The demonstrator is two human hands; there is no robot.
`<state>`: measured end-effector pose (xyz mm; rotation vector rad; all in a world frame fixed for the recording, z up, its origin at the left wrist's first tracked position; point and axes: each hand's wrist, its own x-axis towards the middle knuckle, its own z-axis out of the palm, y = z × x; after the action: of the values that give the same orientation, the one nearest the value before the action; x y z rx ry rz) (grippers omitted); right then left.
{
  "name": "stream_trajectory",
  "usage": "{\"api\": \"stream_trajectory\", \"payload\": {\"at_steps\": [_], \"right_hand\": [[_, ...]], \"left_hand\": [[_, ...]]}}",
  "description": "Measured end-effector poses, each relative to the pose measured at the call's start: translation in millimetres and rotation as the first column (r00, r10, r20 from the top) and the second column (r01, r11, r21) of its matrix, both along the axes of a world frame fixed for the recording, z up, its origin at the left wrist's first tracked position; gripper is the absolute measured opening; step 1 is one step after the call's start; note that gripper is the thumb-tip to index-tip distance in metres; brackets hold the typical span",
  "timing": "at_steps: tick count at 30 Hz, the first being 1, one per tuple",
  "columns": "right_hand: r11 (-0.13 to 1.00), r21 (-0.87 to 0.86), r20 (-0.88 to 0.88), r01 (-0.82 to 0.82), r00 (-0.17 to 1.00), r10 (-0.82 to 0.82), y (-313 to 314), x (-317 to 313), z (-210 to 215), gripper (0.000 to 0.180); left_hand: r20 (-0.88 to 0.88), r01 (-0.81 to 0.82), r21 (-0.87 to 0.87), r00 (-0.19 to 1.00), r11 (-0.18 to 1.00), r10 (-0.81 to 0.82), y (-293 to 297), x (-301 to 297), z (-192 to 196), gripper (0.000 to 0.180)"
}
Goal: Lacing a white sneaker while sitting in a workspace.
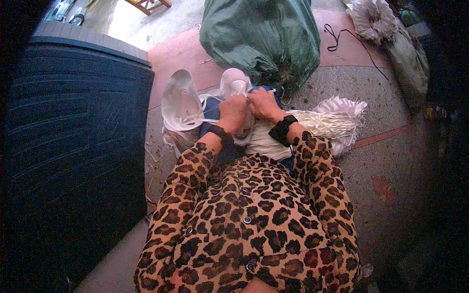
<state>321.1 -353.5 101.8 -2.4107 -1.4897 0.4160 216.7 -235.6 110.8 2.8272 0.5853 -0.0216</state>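
Head view: two bare hands meet over the person's lap at a white shoe (234,83). Left hand (233,111) curled in, fingers bunched at the shoe's near side; can't tell if it grips lace or shoe edge. Right hand (264,103) just beside it, thumb and fingers drawn together near the shoe opening; what sits between the tips is too small to tell. Second white shoe (181,100) stands left of the first, opening facing up, with white lace (210,120) looped between it and the hands. Bundle of white laces (320,124) lies across the right side of the lap, under the right forearm. Green sack (259,36) just beyond the shoes, blue door (78,112) at left, black cord (337,39) on the floor.

Risks, judged: loose loops could snag on fingers or the other shoe and drag it over. Right forearm brushing the bundle could tangle it or push it off the lap. Weak pinch, lace slips. Shoes look unevenly propped, so a hard tug could tip one.
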Motion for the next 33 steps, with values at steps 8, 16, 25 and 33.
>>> {"api": "stream_trajectory", "payload": {"at_steps": [8, 16, 25, 33], "right_hand": [[1.000, -0.003, -0.001, 0.006, 1.000, -0.006, 1, 0, 3, 0.024], [0.986, 0.158, -0.004, 0.052, 0.999, -0.052, -4, -6, -2, 0.022], [0.928, 0.318, -0.869, 0.192, 0.451, 0.205, -137, 15, 117, 0.018], [0.140, 0.201, -0.956, 0.969, 0.163, 0.245, -291, 117, 140, 0.025]], "left_hand": [[0.137, 0.105, 0.035, 0.985, 0.994, -0.109, 4, -8, 4, 0.015], [0.071, 0.286, 0.216, 0.949, 0.933, -0.307, 8, -1, 4, 0.005], [0.067, -0.031, -0.813, 0.987, 0.582, 0.145, 66, -93, 93, 0.025], [-0.098, -0.180, -0.947, 0.951, 0.267, 0.293, 93, -96, 88, 0.034]]}}
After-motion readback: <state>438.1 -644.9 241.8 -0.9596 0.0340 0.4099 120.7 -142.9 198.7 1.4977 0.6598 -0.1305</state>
